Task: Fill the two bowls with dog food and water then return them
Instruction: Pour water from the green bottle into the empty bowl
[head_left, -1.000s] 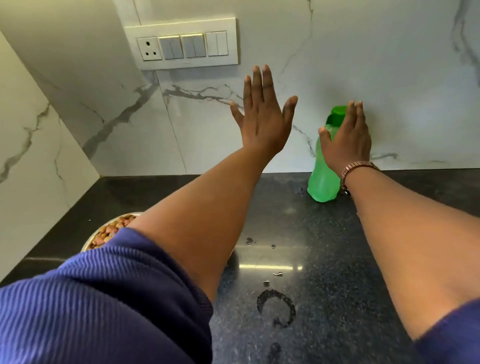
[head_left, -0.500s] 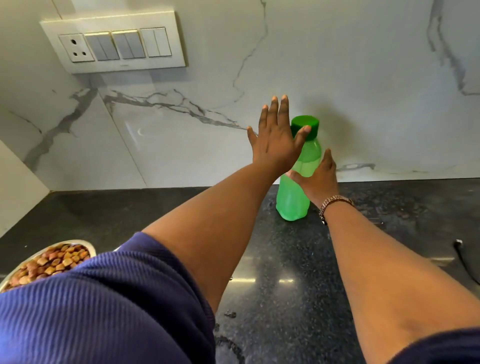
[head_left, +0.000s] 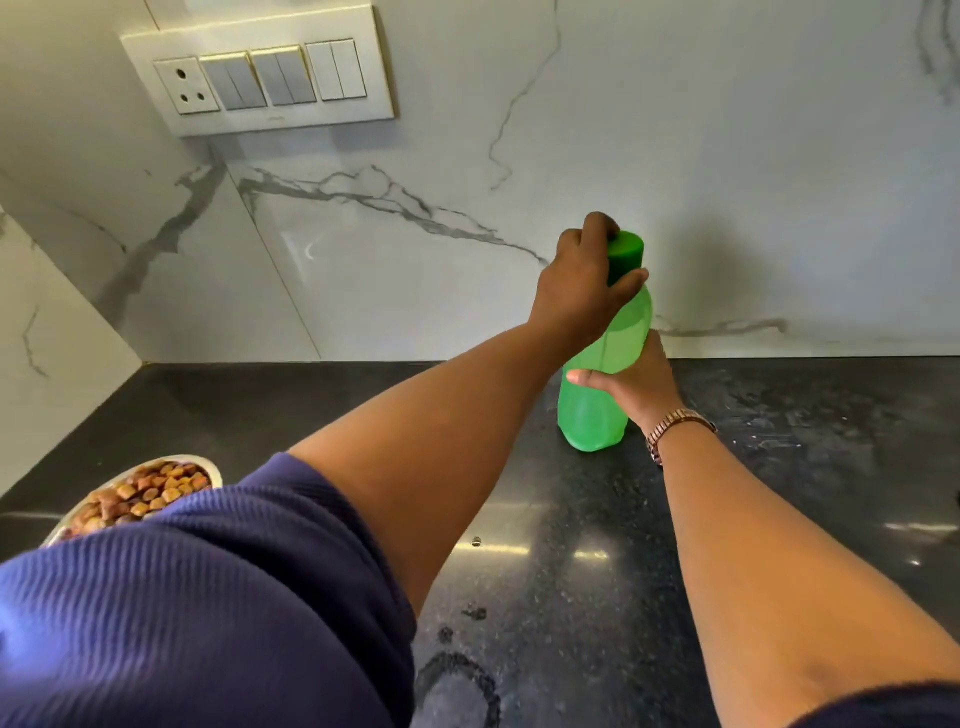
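Note:
A green plastic bottle (head_left: 592, 410) stands on the black counter (head_left: 571, 545) near the marble back wall. My right hand (head_left: 636, 382) is wrapped around the bottle's middle, a bracelet on the wrist. My left hand (head_left: 579, 291) is closed over the bottle's dark green cap (head_left: 626, 252). A metal bowl (head_left: 140, 493) full of brown dog food sits at the left on the counter, partly hidden behind my blue sleeve. No second bowl is in view.
A switch and socket panel (head_left: 260, 78) is mounted on the marble wall at upper left. A side wall closes off the counter's left end. Water drops and a wet ring (head_left: 457, 680) lie on the counter near its front.
My left hand, held open in the air before, has come down and closed on the bottle's cap. My right hand has stayed on the bottle's body. The view has shifted a little.

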